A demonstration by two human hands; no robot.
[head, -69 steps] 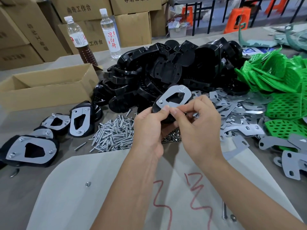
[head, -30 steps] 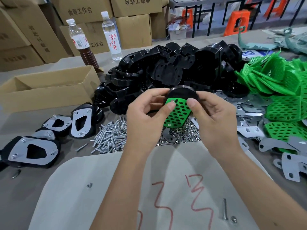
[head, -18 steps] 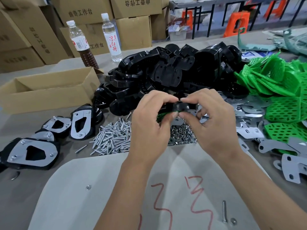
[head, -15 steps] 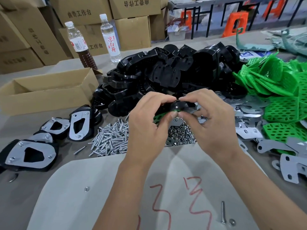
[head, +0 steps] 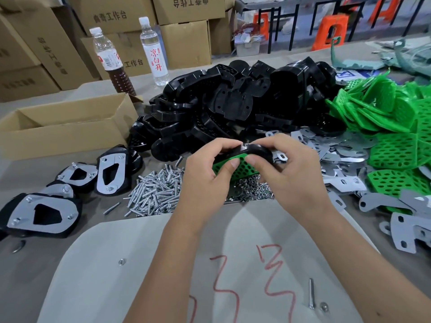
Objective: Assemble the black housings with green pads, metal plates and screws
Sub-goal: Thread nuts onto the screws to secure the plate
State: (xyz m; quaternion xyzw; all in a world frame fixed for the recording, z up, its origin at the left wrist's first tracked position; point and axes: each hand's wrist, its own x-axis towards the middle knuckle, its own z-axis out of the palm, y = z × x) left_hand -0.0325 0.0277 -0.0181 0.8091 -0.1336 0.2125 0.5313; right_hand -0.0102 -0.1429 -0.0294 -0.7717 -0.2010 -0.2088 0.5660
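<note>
From the head camera, the left hand (head: pixel 207 178) and the right hand (head: pixel 289 173) together pinched one black housing (head: pixel 256 150) above the counter (head: pixel 28 264), thumbs pressed on its green pad (head: pixel 242 165), which faced the viewer. Directly beneath lay a heap of screws (head: pixel 156 192) and small nuts (head: pixel 251 191). Behind the hands rose the pile of black housings (head: pixel 233 108); loose metal plates (head: pixel 338 159) spread to the right, with green pads (head: pixel 396 136) heaped farther right. Finished assemblies (head: pixel 42 213) lay at the left, near an open cardboard box (head: pixel 65 134).
</note>
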